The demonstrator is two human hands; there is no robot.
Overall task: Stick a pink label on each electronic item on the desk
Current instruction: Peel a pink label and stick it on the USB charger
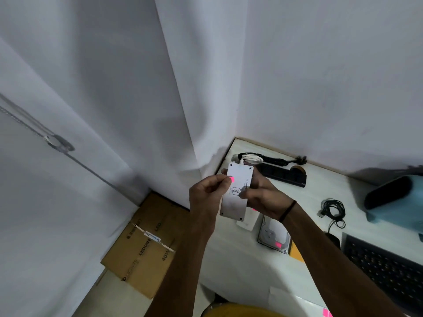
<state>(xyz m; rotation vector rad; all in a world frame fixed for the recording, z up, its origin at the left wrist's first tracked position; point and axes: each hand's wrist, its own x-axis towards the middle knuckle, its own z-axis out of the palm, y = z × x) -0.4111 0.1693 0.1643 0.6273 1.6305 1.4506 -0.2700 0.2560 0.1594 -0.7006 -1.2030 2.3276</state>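
My right hand [265,197] grips a flat white device [237,193] with a printed logo and holds it up above the desk's left edge. My left hand [206,193] pinches a small pink label [231,179] and holds it against the device's upper left part. On the desk below lie a white item [248,221] with a pink label [254,209] partly hidden by my right hand, and a silver hard drive [273,236] with a pink label [278,244]. More pink labels [327,313] show at the bottom right.
The white desk [247,266] stands in a wall corner. On it are a black power strip [283,175], coiled cables [258,157], a black cable bundle [333,210], a blue-and-black object [393,200] and a black keyboard [386,268]. A cardboard box [146,245] lies on the floor.
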